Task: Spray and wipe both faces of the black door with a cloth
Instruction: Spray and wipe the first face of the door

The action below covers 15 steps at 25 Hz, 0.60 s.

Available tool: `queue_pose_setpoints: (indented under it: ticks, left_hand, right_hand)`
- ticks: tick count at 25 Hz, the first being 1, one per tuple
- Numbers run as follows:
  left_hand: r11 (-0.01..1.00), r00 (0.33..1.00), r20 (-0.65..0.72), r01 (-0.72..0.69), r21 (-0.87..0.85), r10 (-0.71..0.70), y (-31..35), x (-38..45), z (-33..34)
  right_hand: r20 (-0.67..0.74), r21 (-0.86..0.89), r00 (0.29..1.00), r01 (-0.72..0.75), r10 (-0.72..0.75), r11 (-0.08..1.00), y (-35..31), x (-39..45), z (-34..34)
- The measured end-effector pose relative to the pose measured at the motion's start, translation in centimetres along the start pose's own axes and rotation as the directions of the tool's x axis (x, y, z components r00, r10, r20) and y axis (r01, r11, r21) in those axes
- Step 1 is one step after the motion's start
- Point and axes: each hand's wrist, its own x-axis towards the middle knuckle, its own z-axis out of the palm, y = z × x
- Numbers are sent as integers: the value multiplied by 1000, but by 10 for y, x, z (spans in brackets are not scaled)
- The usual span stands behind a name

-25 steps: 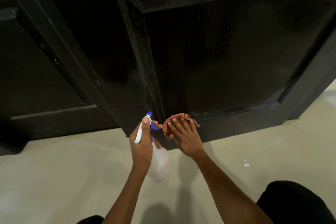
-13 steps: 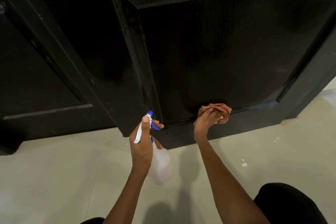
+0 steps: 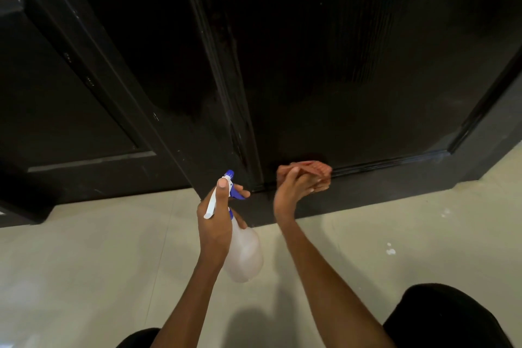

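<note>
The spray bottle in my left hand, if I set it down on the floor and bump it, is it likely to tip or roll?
The spray bottle looks translucent with no liquid visible, so probably light and easily knocked over. Its rounded body would likely roll on the smooth floor, though the trigger head should stop it soon.

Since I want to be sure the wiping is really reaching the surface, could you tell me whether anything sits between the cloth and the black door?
Nothing visible does. The right hand presses the reddish cloth straight against the black door at the panel's bottom moulding. The spray bottle, gripped by the left hand, hangs off to the side, clear of it.
</note>
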Motion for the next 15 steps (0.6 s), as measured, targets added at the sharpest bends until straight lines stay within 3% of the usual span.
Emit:
queue_pose_setpoints:
  ticks: [3, 5, 6, 8, 10, 11, 13, 14, 15]
  left_hand:
    - [1000, 999, 23, -30, -7, 30, 2, -7, -6]
    - [1000, 1000, 6, -12, -15, 12, 6, -8, -10]
    - [1000, 1000, 2, -3, -26, 3, 7, -7, -10]
    - [998, 1000, -13, -22, -56, 21, 16, -6, -12]
    - [996, 998, -47, -51, -72, 48, 29, -2, -14]
    - [995, 995, -69, -71, -71, 66, 36, -1, -14]
    - [992, 990, -99, -111, -58, 105, 52, 2, -18]
    - [989, 985, -111, -138, -55, 131, 62, 4, -21]
    - [985, 981, -115, -164, -56, 157, 70, 5, -23]
  right_hand:
    - [-373, 161, 907, -143, 194, 977, 16, 52, -69]
    - [-467, 306, 836, -153, 288, 940, 13, 64, -88]
    - [-475, 339, 843, -88, 251, 937, 6, 61, -89]
    - [-469, 175, 883, 94, -2, 980, -12, 56, -86]
    - [-405, -149, 845, 317, -350, 937, -32, 48, -79]
    - [-343, -336, 777, 422, -527, 842, -43, 45, -73]
    - [-150, -585, 575, 604, -804, 542, -70, 42, -74]
    - [-85, -644, 482, 641, -872, 418, -89, 46, -78]
    - [-58, -680, 432, 643, -900, 353, -103, 50, -84]
